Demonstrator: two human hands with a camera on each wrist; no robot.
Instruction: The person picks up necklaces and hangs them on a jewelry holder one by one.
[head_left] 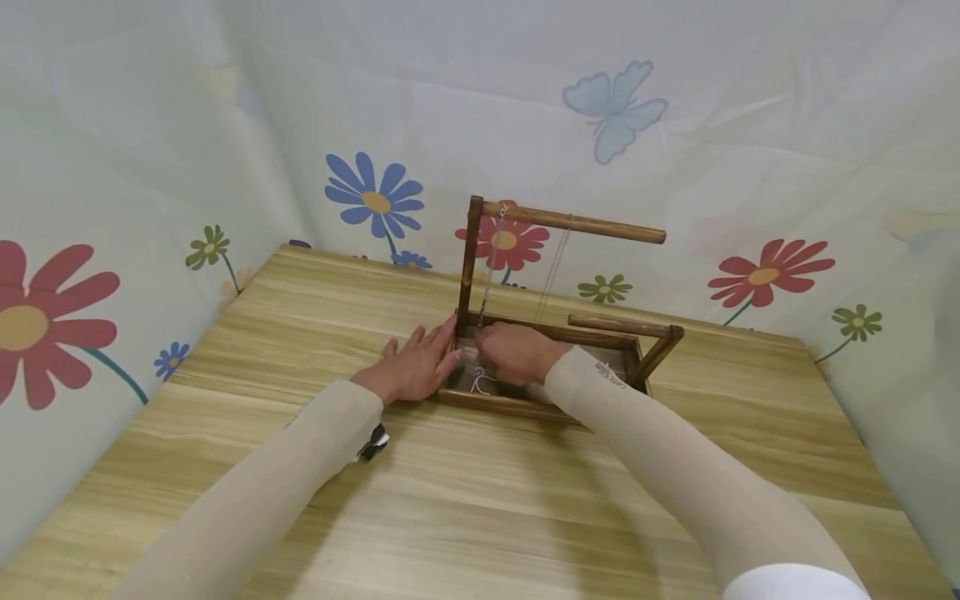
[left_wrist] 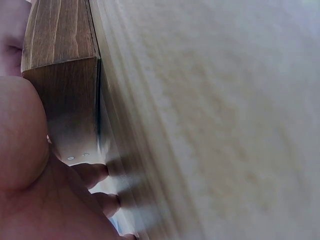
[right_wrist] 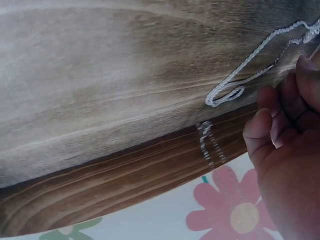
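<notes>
A dark brown wooden jewelry stand [head_left: 498, 406] has a shallow tray below and two horizontal bars. My left hand [head_left: 416, 367] rests against the tray's left end, fingers extended; in the left wrist view its fingertips touch the tabletop beside the wood. Inside the tray is my right hand [head_left: 517, 354], with curled fingers. In the right wrist view, a silver chain [right_wrist: 245, 65] lies looped on the tray floor, close beside the thumb and fingertips. I cannot tell whether these fingers pinch it. Another chain [right_wrist: 204, 142] runs over the tray wall nearby.
From the taller bar [head_left: 600, 227] hang thin chains [head_left: 555, 267]. A shorter bar [head_left: 615, 322] stands over the tray's right side. The wood-grain table [head_left: 465, 492] meets a flower-printed cloth [head_left: 487, 108] at the back. Something small and black [head_left: 372, 442] is at my left wrist.
</notes>
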